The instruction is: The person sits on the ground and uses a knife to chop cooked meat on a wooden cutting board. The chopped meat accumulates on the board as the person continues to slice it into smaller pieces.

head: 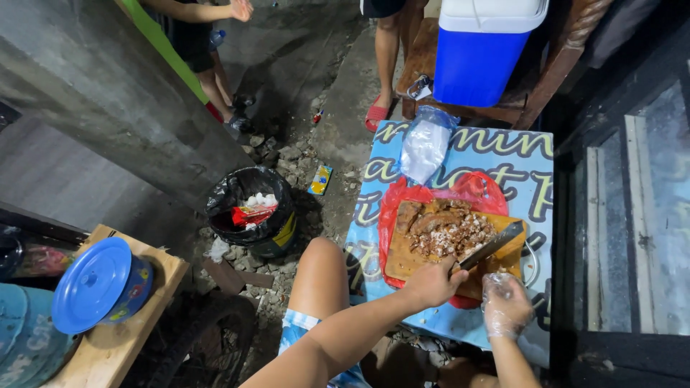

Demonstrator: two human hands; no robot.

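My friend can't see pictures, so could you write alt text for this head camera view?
Seen from above, the person's left hand holds a cleaver over chopped cooked meat on a wooden cutting board, while the right hand, in a clear plastic glove, rests at the board's edge. A black bin stands on the ground nearby.

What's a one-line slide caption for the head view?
Left hand holds a cleaver over chopped meat on a wooden cutting board; plastic-gloved right hand rests alongside.
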